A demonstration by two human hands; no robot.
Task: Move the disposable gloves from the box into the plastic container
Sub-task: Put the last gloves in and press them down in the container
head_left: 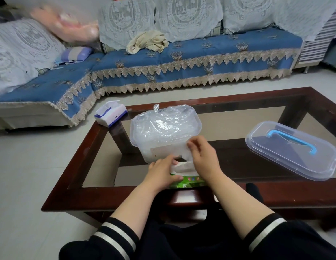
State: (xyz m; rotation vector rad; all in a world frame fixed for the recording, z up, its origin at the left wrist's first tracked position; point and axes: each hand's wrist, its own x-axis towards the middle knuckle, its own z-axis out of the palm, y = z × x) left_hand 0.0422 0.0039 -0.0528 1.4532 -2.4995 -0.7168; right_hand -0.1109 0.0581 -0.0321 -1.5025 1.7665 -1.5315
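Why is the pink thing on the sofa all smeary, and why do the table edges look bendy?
In the head view, the pink thing at the top left is blurred, so I cannot tell what it is. The table frame bows because the wide-angle lens bends lines near the edges. The hands and gloves in the middle look sharp.

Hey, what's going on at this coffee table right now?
A seated person is moving thin disposable gloves out of a green box into a clear plastic container. The left hand holds the box at the table's near edge, while the right hand pinches a glove drawn up from the box opening. The container is already heaped with gloves. Its lid, with a blue handle, lies off to the right on the table.
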